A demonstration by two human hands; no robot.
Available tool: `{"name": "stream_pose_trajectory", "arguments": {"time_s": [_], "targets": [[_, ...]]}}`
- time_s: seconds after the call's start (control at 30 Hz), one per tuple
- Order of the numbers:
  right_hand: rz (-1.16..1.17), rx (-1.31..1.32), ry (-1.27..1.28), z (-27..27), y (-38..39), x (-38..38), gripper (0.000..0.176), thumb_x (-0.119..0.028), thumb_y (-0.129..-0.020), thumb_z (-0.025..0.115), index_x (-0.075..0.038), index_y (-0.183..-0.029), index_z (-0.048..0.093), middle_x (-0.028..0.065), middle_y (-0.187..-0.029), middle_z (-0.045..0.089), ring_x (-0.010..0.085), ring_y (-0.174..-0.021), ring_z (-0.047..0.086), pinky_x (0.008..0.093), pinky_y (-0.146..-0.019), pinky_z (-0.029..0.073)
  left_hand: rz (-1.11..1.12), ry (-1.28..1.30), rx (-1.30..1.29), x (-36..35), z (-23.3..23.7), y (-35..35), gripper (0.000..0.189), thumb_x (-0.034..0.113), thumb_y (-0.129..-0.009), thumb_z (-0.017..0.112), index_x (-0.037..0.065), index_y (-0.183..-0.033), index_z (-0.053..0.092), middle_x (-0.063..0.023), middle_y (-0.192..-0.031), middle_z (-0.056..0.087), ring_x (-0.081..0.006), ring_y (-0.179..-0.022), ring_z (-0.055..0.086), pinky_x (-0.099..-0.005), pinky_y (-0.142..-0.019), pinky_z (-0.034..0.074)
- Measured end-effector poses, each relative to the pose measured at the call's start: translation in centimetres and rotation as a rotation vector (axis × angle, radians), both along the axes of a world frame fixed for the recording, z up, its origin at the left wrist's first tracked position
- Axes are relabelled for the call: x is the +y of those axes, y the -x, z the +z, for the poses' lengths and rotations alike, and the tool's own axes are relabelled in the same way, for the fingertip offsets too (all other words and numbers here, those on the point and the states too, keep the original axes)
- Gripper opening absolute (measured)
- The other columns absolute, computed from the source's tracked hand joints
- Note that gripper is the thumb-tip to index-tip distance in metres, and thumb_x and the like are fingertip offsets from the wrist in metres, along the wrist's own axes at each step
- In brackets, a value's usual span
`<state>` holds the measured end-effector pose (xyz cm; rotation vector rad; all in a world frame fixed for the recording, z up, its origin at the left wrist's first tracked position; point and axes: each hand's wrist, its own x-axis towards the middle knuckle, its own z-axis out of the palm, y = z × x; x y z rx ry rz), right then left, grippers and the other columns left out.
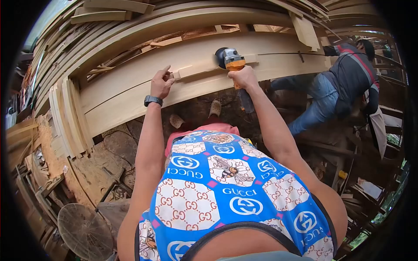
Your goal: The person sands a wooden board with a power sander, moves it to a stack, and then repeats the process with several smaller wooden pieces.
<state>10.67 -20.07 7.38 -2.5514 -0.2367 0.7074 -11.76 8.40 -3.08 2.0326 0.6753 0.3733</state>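
My right hand (245,77) is wrapped round the orange and black body of an angle grinder (236,65). The grinder's round dark disc (221,58) is tilted up at the far end, close over a narrow wooden strip (204,69). This strip lies along a wide pale board (130,82). My left hand (162,82) is at the strip's left end, fingers apart and partly bent, with the fingertips right beside the wood. A dark watch (153,101) is on my left wrist.
Long planks (117,43) are stacked beyond the board, and more boards (69,117) stand at its left. A person (337,82) in jeans bends over on the right. A round fan (85,226) stands at lower left. My clogs (176,121) show below the board.
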Motion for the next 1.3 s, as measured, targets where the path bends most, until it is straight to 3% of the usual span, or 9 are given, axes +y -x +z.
{"name": "stream_pose_trajectory", "arguments": {"time_s": [0.03,0.07,0.2,0.43,0.6,0.7,0.87,1.13,1.3], "targets": [[0.054,-0.011,0.01,0.3,1.3,1.6,0.053,-0.041,-0.067,0.08,0.005,-0.094,0.078,0.0236,-0.097,0.078,0.0339,-0.096,0.076,0.0396,-0.088,0.059,0.096,0.315,-0.135,0.7,-0.4,0.4,0.05,0.009,-0.092,0.076,0.007,-0.141,0.066,-0.0094,-0.12,0.069,-0.0197,-0.1,0.068,-0.0329,-0.085,0.057],[0.094,0.058,-0.004,2.1,2.9,3.1,0.052,-0.041,-0.068,0.079,0.005,-0.093,0.078,0.0242,-0.098,0.077,0.0347,-0.097,0.076,0.0402,-0.088,0.06,0.206,0.351,-0.123,1.5,0.3,1.1,0.051,0.009,-0.097,0.072,0.002,-0.146,0.06,-0.0069,-0.12,0.069,-0.0123,-0.098,0.066,-0.0276,-0.081,0.057],[0.253,0.032,-0.022,1.4,6.9,7.3,0.05,-0.039,-0.069,0.078,0.005,-0.093,0.077,0.0268,-0.098,0.076,0.0357,-0.098,0.076,0.042,-0.089,0.061,0.567,0.349,-0.2,3.6,-0.9,4.0,0.038,0.01,-0.099,0.068,-0.005,-0.134,0.066,-0.0043,-0.098,0.07,-0.0102,-0.082,0.065,-0.0255,-0.075,0.056],[0.129,0.066,-0.039,1.9,5.0,4.6,0.052,-0.037,-0.068,0.078,0.006,-0.097,0.076,0.0267,-0.101,0.076,0.0351,-0.099,0.076,0.0403,-0.09,0.06,0.279,0.111,-0.054,0.7,1.2,2.5,0.042,0.018,-0.092,0.077,0.0,-0.13,0.07,-0.0098,-0.098,0.074,-0.0201,-0.087,0.069,-0.0342,-0.083,0.057],[-0.137,-0.025,0.058,-0.2,-3.7,-6.3,0.058,-0.042,-0.065,0.082,0.005,-0.098,0.078,0.0236,-0.104,0.077,0.0329,-0.099,0.076,0.04,-0.09,0.058,0.026,-0.524,0.109,-5.2,2.9,-3.2,0.063,0.03,-0.08,0.086,0.011,-0.137,0.067,-0.0144,-0.129,0.065,-0.0326,-0.122,0.058,-0.0484,-0.105,0.045],[-0.383,-0.024,-0.06,-3.6,-9.5,-13.8,0.059,-0.04,-0.062,0.085,0.006,-0.098,0.077,0.0185,-0.099,0.078,0.029,-0.09,0.075,0.0389,-0.084,0.059,-0.099,-0.544,0.095,-7.8,2.3,-6.5,0.069,0.038,-0.078,0.088,0.017,-0.14,0.065,-0.0132,-0.136,0.06,-0.0321,-0.129,0.052,-0.0516,-0.109,0.037],[-0.74,0.059,-0.573,-3.3,-8.3,-17.9,0.023,-0.015,-0.073,0.081,0.002,-0.086,0.072,0.0098,-0.078,0.07,0.0217,-0.061,0.067,0.0373,-0.057,0.057,-0.191,-0.63,0.245,-8.2,2.3,-8.2,0.039,0.039,-0.092,0.074,0.029,-0.13,0.072,0.0008,-0.126,0.066,-0.0268,-0.119,0.057,-0.0497,-0.101,0.04],[-0.697,0.106,-0.567,0.5,-2.0,-16.7,0.028,-0.018,-0.073,0.083,0.002,-0.09,0.074,0.007,-0.077,0.069,0.0191,-0.063,0.067,0.0354,-0.061,0.056,-0.373,-0.641,0.252,-4.7,2.6,-8.6,0.031,0.045,-0.101,0.061,0.018,-0.11,0.075,-0.0072,-0.11,0.071,-0.0303,-0.106,0.064,-0.0473,-0.092,0.048],[-0.623,0.086,-0.515,0.5,-2.3,-14.7,0.031,-0.021,-0.072,0.084,0.004,-0.087,0.075,0.0094,-0.079,0.07,0.0194,-0.065,0.068,0.0365,-0.061,0.056,-0.441,-0.763,0.245,-4.4,3.1,-9.5,0.031,0.044,-0.095,0.069,0.015,-0.108,0.071,-0.0096,-0.105,0.07,-0.031,-0.104,0.065,-0.0473,-0.09,0.049]]}}
